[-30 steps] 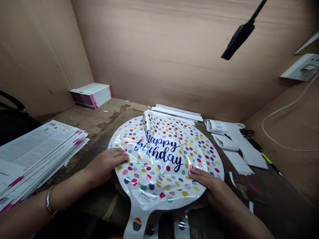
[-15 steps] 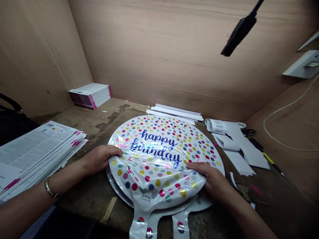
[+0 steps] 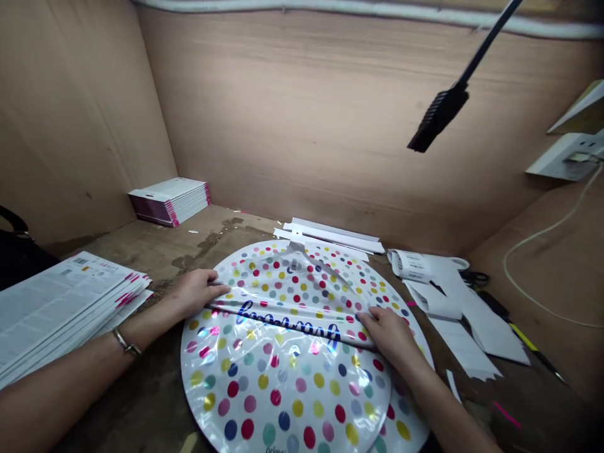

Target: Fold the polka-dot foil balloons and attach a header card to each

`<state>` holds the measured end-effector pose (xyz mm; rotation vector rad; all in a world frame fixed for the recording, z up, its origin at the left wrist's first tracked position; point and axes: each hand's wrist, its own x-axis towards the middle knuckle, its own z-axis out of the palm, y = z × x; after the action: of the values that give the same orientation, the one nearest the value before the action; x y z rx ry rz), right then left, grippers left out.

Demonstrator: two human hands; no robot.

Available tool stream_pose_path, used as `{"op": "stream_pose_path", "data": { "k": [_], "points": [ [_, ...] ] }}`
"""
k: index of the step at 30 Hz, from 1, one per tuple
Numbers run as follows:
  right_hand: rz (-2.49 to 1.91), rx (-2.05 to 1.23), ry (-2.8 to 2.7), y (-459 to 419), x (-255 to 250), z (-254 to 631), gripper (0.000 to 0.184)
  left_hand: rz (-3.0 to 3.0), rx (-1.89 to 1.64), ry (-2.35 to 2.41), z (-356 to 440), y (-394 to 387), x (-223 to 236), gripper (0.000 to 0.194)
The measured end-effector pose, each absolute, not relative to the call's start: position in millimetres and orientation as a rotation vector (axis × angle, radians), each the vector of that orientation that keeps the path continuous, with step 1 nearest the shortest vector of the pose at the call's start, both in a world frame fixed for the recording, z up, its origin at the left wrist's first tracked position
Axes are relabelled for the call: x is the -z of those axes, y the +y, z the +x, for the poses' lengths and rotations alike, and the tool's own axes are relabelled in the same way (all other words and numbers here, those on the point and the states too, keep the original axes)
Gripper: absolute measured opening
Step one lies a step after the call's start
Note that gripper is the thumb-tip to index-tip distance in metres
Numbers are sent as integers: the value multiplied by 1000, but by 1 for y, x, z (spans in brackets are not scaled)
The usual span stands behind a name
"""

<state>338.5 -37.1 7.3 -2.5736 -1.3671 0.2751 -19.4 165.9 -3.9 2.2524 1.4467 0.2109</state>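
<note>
Blue foil script [image 3: 287, 319] on foil balloon [image 3: 283, 377]: runs along fold, bent over, letters not readable. Small dark word [image 3: 275, 449] at balloon's near edge: cut off by frame, not readable. Small white tag [image 3: 295, 265] at balloon's far part: barcode-like print, too small to read. Label strip [image 3: 415, 266] on surface [image 3: 155, 251], right: barcode-like print, no legible text. Stacked printed sheets [image 3: 61, 308], left: fine print, too small to read.
</note>
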Motion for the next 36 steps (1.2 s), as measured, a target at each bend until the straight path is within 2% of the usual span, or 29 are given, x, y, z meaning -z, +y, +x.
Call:
{"op": "stream_pose_path", "data": {
  "k": [13,17,24,28,30,33,36],
  "points": [
    [-2709,-50,-1372,-47,4,332,33,2231,-243,1507,-26,162,6,36],
    [-2718,-34,-1381,-53,3,329,30,2254,-250,1496,-22,160,5,39],
    [-2776,-18,-1356,-54,4,327,26,2392,-179,1621,-18,164,3,33],
    [-2773,0,-1374,-55,6,325,27,2536,-210,1638,4,139,-5,38],
    [-2786,1,-1377,-55,5,328,28,2707,-275,1405,25,110,-7,46],
    [-2807,-10,-1405,-56,-1,327,29,2810,-121,603,55,63,-1,53],
    [-2733,74,-1541,-58,-7,300,31,2773,-34,428,68,39,9,59]
  ]
}}
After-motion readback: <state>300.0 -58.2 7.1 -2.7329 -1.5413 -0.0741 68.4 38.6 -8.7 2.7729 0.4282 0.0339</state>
